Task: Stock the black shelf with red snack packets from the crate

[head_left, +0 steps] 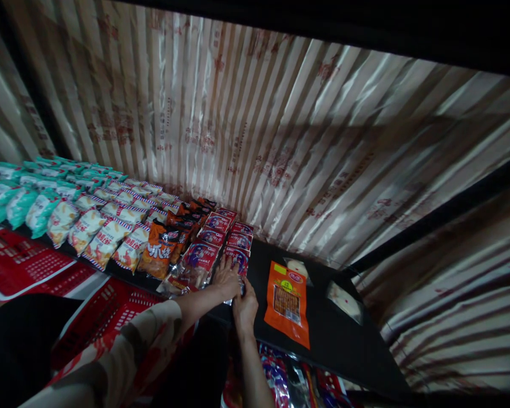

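A person's two bare hands meet at the near end of a column of purple-red packets (239, 240) on a black shelf (335, 343). The left hand (226, 280) lies over the nearest packet in the right-hand column, its fingers extended across the top; the right hand (245, 306) is at that packet's near edge, fingers bent. Whether either hand pinches the packet or only presses it cannot be told, because the hands cover that end. A second purple-red column runs just to the left, beyond it orange-and-black bags (158, 249). Just to the right, an orange packet (287, 300) lies flat, apart from the columns. Good handling here likely means keeping the left palm light so the packet isn't crushed, guiding its near edge with the right fingertips, and keeping both wrists clear of the neighbouring column.
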`<state>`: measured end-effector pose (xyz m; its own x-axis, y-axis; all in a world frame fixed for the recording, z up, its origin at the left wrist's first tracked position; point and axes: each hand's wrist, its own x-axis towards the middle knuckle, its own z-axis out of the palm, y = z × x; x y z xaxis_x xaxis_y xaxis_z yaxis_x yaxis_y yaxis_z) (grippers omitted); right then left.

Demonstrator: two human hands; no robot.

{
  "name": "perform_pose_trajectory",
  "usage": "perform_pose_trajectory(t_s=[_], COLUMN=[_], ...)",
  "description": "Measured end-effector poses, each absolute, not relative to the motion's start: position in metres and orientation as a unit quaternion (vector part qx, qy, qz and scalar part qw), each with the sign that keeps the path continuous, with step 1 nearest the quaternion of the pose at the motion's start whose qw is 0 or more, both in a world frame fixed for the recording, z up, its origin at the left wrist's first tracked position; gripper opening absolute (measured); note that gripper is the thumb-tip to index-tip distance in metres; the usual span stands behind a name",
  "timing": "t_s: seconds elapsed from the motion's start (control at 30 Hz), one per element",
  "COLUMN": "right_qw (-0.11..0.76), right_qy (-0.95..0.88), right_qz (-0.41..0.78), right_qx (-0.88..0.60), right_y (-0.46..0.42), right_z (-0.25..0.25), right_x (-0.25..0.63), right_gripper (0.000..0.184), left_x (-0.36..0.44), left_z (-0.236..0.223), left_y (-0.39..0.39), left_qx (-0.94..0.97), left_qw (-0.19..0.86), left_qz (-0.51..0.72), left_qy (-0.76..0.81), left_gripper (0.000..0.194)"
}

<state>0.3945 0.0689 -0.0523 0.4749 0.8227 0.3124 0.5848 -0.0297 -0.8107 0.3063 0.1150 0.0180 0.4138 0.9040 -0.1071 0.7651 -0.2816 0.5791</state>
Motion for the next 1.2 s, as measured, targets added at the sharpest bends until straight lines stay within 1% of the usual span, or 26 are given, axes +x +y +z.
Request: perform_pose_trajectory(t_s=[0.1,0.27,0.53,0.7,1.0,1.2], right_qw=[0.492,0.499,0.515,0.483,0.407,0.399], right_qy=[-0.502,-0.510,-0.544,-0.605,-0.626,-0.624], right_qz=[0.106,0.063,0.037,0.053,0.066,0.072], right_qx=[-0.704,-0.698,-0.661,-0.631,-0.662,-0.668], right_y=[0.068,0.066,0.084,0.111,0.139,0.141], right_z=[-0.053,-0.054,-0.046,-0.045,-0.051,-0.054], right_x=[0.393,0.389,0.401,0.413,0.419,0.420], right_gripper=[0.038,0.035,0.039,0.040,0.036,0.036], left_x=[0.308,0.310,0.313,0.316,0.317,0.319], left_z=[0.016,0.008,-0.014,-0.014,-0.007,-0.011], left_y=[0.115,0.115,0.118,0.117,0.117,0.118], left_qx=[0.785,0.793,0.806,0.811,0.812,0.805], left_qw=[0.261,0.247,0.187,0.169,0.186,0.192], left_qz=[0.110,0.112,0.107,0.082,0.054,0.061], left_qy=[0.551,0.546,0.552,0.553,0.550,0.558], left_gripper=[0.061,0.061,0.049,0.050,0.059,0.054])
